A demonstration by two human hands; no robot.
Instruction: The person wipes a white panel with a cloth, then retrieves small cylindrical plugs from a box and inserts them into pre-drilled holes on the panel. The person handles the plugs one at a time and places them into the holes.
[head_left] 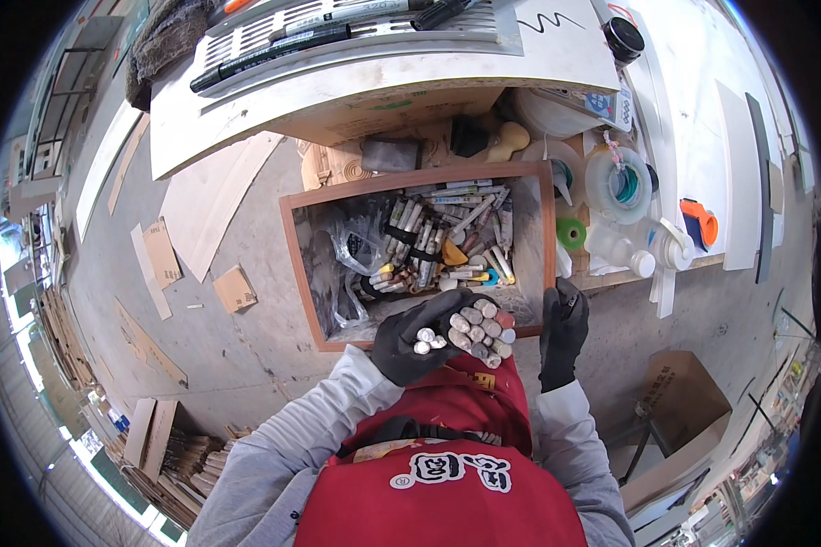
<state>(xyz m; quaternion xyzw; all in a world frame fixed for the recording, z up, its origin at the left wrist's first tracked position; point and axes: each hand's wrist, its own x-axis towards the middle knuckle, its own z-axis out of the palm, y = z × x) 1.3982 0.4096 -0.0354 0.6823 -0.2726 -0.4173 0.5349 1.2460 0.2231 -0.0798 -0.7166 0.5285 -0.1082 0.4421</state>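
My left hand [412,345], in a black glove, is closed around a thick bundle of stubby sticks [480,334] just over the drawer's front edge. Their round ends are mostly greyish white, one reddish. A few whiter stick ends [429,341] poke out by the fingers of the same hand. My right hand [566,333], gloved in black too, is closed at the right side of the wooden drawer [303,273], near its front corner, thumb against the rim. Inside the pulled-out drawer lie many marker-like sticks [470,214], some strapped in black bands, beside a clear plastic bag [356,251].
Above the drawer is a white worktop [566,68] with black markers [269,56] on a slotted metal plate. To the right stand tape rolls [618,187], clear bottles [620,253] and an orange tool [700,224]. Board pieces [214,201] lie on the floor leftward; an open carton [684,392] sits lower right.
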